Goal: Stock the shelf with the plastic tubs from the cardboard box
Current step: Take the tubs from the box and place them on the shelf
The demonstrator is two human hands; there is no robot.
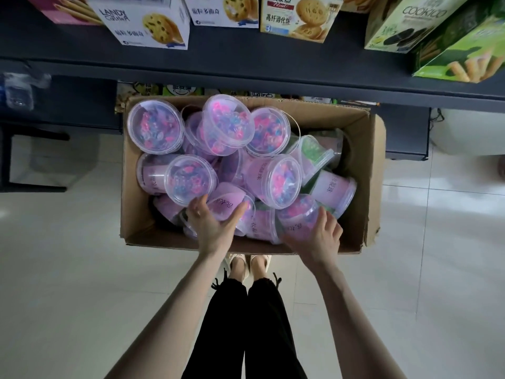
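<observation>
I was at the picking step, my left hand [211, 224] spread open round a tipped tub [228, 205] and my right hand [318, 235] lying open on a neighbouring tub [296, 218] low in the mid-frame cardboard box [358, 132], so next I judged both needed closing before lifting to the shelf [273, 68].
</observation>
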